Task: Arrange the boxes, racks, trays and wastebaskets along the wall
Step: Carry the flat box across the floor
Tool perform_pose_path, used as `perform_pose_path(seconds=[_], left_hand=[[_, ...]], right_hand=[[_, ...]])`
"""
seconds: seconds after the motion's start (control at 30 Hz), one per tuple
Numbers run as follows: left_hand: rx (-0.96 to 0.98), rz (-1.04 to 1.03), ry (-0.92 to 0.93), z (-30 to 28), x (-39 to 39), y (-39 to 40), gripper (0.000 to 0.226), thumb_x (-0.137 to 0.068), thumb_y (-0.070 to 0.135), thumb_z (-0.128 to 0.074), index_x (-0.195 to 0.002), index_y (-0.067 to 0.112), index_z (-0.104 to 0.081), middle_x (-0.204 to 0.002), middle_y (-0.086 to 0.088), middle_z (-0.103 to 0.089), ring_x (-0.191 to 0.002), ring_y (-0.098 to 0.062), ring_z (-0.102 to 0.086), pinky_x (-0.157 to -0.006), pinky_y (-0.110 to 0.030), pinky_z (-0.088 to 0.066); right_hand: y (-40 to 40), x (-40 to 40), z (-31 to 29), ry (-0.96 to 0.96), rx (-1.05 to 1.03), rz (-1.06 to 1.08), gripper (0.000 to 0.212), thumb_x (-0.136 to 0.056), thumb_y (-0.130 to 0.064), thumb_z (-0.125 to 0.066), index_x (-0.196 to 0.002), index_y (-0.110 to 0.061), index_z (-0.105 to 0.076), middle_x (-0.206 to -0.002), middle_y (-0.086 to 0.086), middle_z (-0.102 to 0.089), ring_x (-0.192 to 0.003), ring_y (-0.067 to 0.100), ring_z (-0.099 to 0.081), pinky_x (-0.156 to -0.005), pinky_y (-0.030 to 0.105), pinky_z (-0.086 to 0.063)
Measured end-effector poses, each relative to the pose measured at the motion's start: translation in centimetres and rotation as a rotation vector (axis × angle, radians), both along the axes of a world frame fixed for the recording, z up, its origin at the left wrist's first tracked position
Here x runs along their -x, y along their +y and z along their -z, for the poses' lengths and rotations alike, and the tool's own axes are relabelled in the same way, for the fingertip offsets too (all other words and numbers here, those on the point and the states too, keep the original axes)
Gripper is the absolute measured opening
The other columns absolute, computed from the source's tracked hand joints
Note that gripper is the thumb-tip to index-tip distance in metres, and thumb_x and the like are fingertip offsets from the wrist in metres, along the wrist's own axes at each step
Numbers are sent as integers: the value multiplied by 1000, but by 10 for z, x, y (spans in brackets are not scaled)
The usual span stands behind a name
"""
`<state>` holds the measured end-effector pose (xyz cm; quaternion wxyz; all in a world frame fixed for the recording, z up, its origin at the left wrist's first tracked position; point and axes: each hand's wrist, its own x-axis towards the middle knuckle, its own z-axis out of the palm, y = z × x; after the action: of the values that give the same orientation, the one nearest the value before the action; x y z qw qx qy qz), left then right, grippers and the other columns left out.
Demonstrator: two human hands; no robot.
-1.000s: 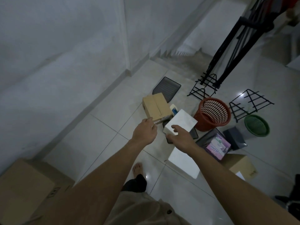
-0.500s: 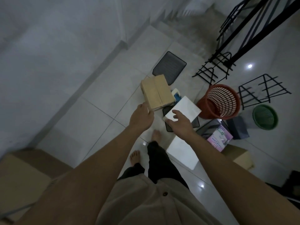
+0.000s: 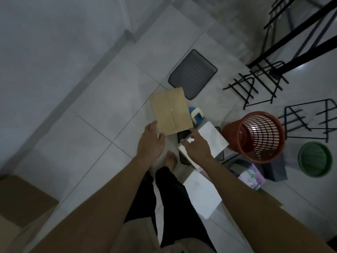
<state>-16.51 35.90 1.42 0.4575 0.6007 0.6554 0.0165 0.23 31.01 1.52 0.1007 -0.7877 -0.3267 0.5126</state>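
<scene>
Evidently both hands are going for the cardboard box point(image 3: 171, 111) at frame centre, still well off the wall point(image 3: 45, 61): left hand point(image 3: 150, 141) loose-fingered, touching its near corner; right hand point(image 3: 197, 146) spread, hovering empty over a white box point(image 3: 212, 138), ready to steady a two-handed lift.

Two wastebaskets, red point(image 3: 259, 136) and green point(image 3: 315, 158), at three o'clock; two wire racks point(image 3: 255, 86) point(image 3: 310, 119) at two; two mesh trays point(image 3: 193, 73) point(image 3: 184, 135); five boxes point(image 3: 171, 111).
</scene>
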Motion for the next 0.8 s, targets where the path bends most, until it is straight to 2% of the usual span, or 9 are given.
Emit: perform_pose_path(seconds=[0.1, 0.23, 0.53, 0.67, 0.8], left_hand=[[18, -11, 16, 58, -11, 26, 57, -102, 29, -43, -154, 19, -22, -157, -4, -26, -136, -22, -38, -104, -29, -32], [83, 0, 62, 142, -20, 53, 60, -100, 27, -46, -154, 19, -20, -157, -5, -25, -135, -26, -40, -106, -38, -37], [202, -31, 59, 315, -33, 99, 76, -96, 21, -53, -157, 23, -7, -160, -7, -16, -138, -26, -36, -106, -33, -34], [299, -54, 77, 376, -37, 116, 88, -94, 24, -54, -156, 32, 7, -162, -10, -8, -135, -29, -40, -97, -33, -40], [334, -100, 59, 413, -39, 128, 96, -92, 19, -54, -153, 36, 17, -157, -11, -22, -126, -30, -48, -83, -30, -41]], right_hand=[[30, -20, 61, 18, 34, 9, 67, -96, -36, -58, -154, -24, -25, -151, 6, -42, -132, 26, -46, -103, 34, -39], [59, -41, 149, 16, 66, 3, 70, -96, -36, -58, -155, -23, -23, -154, 6, -37, -136, 27, -41, -100, 32, -38], [107, -69, 333, -55, 57, -24, 83, -92, -35, -64, -157, -20, -15, -161, 8, -19, -145, 26, -22, -116, 37, -25], [123, -81, 390, -94, 21, -26, 87, -90, -30, -67, -157, -21, -12, -157, 6, -25, -140, 24, -31, -105, 26, -25], [135, -84, 425, -133, 33, -58, 97, -87, -28, -70, -157, -27, -2, -153, 6, -33, -136, 26, -38, -102, 32, -33]])
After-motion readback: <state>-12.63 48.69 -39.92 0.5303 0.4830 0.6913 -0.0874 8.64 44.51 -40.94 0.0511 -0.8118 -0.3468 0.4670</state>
